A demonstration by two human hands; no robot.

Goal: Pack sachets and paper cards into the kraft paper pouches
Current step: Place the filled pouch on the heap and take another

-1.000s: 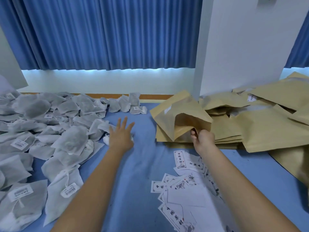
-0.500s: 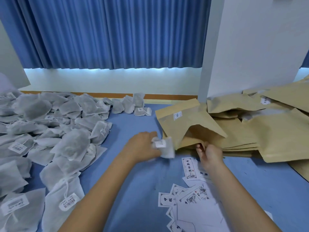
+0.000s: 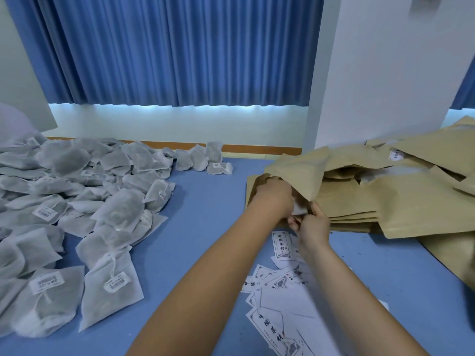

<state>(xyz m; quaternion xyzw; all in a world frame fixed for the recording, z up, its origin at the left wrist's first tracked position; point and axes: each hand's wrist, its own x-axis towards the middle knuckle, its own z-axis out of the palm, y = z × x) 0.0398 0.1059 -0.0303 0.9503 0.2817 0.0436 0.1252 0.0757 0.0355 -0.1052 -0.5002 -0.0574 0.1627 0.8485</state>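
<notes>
Left hand [image 3: 272, 199] moved from mid-table into the mouth of the kraft pouch [image 3: 295, 165], fingers curled round a sachet [image 3: 299, 209] partly inside, right hand [image 3: 312, 224] pinching the pouch's lower lip, paper cards [image 3: 281, 245] just below, sachet heap [image 3: 77, 201] at left.

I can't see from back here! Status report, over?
Left hand holds white fabric sachet at mouth of open brown kraft paper pouch. Right hand pinches pouch edge. Nothing in the way. Over.
</notes>
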